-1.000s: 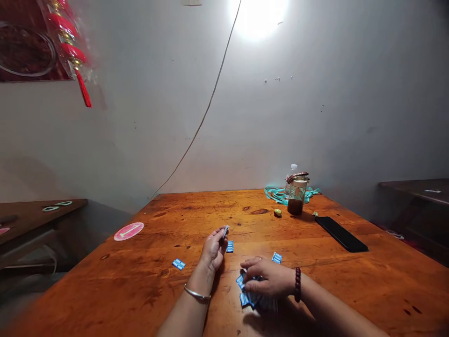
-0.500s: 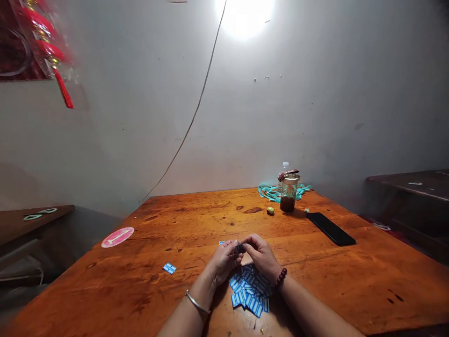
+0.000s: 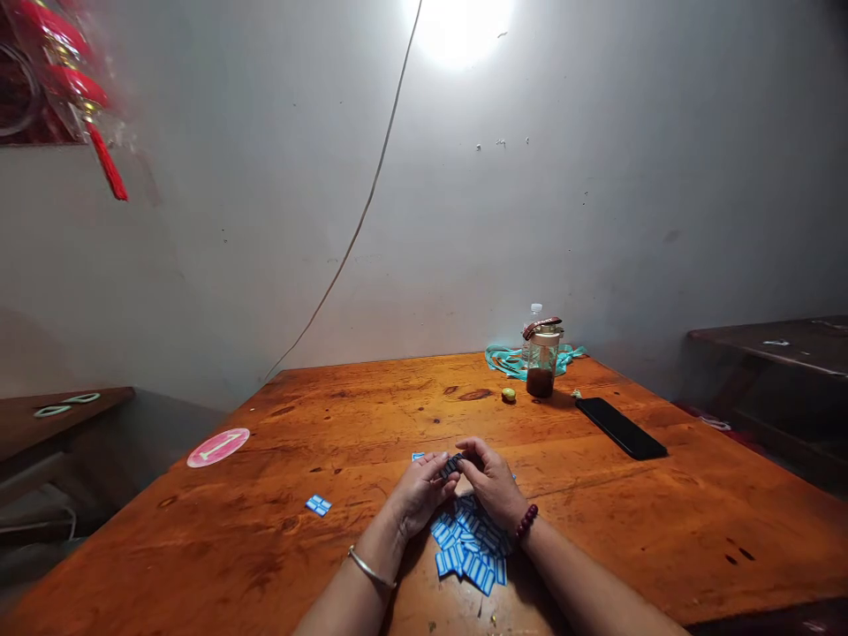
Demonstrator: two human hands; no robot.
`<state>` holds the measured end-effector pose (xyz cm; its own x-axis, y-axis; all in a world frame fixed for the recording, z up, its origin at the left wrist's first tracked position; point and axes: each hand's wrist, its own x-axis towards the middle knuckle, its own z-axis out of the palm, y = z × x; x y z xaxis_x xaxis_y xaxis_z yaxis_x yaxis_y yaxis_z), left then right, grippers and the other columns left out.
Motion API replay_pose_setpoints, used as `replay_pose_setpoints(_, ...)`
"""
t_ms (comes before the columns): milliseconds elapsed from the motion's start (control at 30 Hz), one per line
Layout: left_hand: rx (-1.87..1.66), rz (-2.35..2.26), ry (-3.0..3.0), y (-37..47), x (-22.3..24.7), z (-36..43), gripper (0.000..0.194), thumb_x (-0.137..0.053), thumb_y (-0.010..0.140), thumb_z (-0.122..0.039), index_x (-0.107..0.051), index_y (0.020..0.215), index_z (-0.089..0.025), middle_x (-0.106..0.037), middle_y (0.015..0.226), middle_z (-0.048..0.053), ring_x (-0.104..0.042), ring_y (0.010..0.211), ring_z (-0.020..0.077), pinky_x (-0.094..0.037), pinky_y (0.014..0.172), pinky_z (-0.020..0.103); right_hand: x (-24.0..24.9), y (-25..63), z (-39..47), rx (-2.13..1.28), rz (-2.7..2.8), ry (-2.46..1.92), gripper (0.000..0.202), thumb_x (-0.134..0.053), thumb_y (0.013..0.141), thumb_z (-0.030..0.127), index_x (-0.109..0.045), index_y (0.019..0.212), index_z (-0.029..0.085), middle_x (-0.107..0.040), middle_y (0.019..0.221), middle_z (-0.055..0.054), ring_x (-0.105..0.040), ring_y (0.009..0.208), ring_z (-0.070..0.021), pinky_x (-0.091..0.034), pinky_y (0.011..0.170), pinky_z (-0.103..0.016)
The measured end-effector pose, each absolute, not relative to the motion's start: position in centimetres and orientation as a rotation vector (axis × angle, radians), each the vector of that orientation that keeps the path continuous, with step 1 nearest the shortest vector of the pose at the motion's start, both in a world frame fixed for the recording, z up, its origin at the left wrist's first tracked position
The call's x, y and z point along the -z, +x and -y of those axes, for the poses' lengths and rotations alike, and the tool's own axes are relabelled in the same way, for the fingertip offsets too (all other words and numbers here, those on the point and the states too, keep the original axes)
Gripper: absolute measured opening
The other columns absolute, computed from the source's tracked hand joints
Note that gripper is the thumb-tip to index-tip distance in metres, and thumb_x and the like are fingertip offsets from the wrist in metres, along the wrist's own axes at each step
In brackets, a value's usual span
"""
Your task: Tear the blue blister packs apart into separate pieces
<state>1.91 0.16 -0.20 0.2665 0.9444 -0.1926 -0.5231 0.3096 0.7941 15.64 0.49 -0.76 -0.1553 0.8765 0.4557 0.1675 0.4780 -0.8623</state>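
Between the fingertips of both hands is a small dark piece point(image 3: 452, 465) with lighter marks. My left hand point(image 3: 421, 495) pinches its left side, and my right hand point(image 3: 491, 481) pinches its right side. Just below the hands lies a loose pile of blue and white pieces point(image 3: 469, 546), partly covered by the right hand. One blue and white piece point(image 3: 319, 505) lies apart on the table to the left. Another point(image 3: 418, 457) shows just beyond the left fingers.
The wooden table point(image 3: 371, 415) bears a round pink sign point(image 3: 218, 448) at left, a black phone point(image 3: 621, 427) at right, and a jar of dark liquid point(image 3: 541, 367), a yellowish-green object point(image 3: 508, 395) and teal straps point(image 3: 507, 361) toward the back.
More of the dark piece shows between the fingers. The hands have shifted only slightly, and the whole view has moved a little.
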Motion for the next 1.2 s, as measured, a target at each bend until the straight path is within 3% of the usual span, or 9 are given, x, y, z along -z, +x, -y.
replay_pose_setpoints(133,-1.095,-0.714,0.697,2.2,0.1,0.0,0.016,-0.065,0.067,-0.024,-0.056,0.075,-0.013,-0.059,0.070,0.001,-0.057,0.061,0.0077,-0.044,0.057,0.017,0.9,15.7,-0.6,-0.653,1.662,-0.995,0.015,-0.043,0.078,0.025,-0.056,0.075,0.018,-0.057,0.072,-0.003,-0.052,0.068,-0.0153,-0.041,0.062,-0.026)
replay_pose_setpoints(400,-1.114,-0.733,0.699,2.4,0.2,0.0,0.014,-0.063,0.069,-0.024,-0.055,0.074,-0.013,-0.059,0.068,0.000,-0.057,0.057,0.0070,-0.045,0.056,0.017,1.1,15.6,-0.4,-0.569,1.753,-0.998,0.020,-0.040,0.080,0.025,-0.060,0.079,0.019,-0.058,0.076,-0.004,-0.052,0.071,-0.0159,-0.040,0.065,-0.026)
replay_pose_setpoints(533,-1.098,-0.748,0.785,2.3,-0.5,0.3,0.021,-0.061,0.070,-0.033,-0.056,0.079,-0.014,-0.061,0.074,0.003,-0.059,0.062,0.0101,-0.046,0.055,0.018,0.8,15.7,-0.6,-0.707,1.637,-0.983,0.023,-0.040,0.080,0.029,-0.059,0.078,0.018,-0.059,0.075,-0.004,-0.054,0.071,-0.0160,-0.042,0.065,-0.026)
replay_pose_setpoints(667,-1.070,-0.789,0.914,2.3,-0.9,0.5,0.025,-0.066,0.066,-0.026,-0.060,0.084,-0.011,-0.063,0.081,0.009,-0.059,0.062,0.0100,-0.046,0.057,0.018,0.9,15.9,-1.1,-0.966,1.489,-0.968,0.024,-0.043,0.077,0.035,-0.058,0.074,0.017,-0.057,0.064,-0.001,-0.052,0.058,-0.0132,-0.041,0.053,-0.023)
replay_pose_setpoints(833,-1.085,-0.809,0.926,2.2,-0.8,0.4,0.025,-0.067,0.065,-0.026,-0.063,0.083,-0.009,-0.063,0.073,0.008,-0.057,0.057,0.0074,-0.044,0.053,0.015,1.6,15.9,-1.5,-1.109,1.455,-0.953,0.026,-0.044,0.076,0.038,-0.059,0.080,0.017,-0.055,0.062,0.000,-0.048,0.051,-0.0105,-0.038,0.045,-0.020)
replay_pose_setpoints(1067,-1.070,-0.870,0.958,2.3,-0.3,0.1,0.023,-0.066,0.065,-0.027,-0.064,0.080,-0.009,-0.062,0.068,0.006,-0.055,0.053,0.0067,-0.043,0.051,0.015,1.5,15.8,-1.2,-0.952,1.565,-0.941,0.027,-0.041,0.078,0.037,-0.061,0.079,0.018,-0.059,0.072,-0.003,-0.054,0.066,-0.0148,-0.043,0.058,-0.024)
replay_pose_setpoints(1200,-1.075,-0.886,0.967,2.4,-0.1,0.0,0.023,-0.065,0.066,-0.029,-0.061,0.078,-0.010,-0.062,0.068,0.005,-0.055,0.052,0.0076,-0.043,0.050,0.017,1.3,15.8,-1.0,-0.891,1.542,-0.970,0.028,-0.043,0.077,0.035,-0.059,0.094,0.020,-0.058,0.072,-0.002,-0.053,0.067,-0.0151,-0.043,0.060,-0.025)
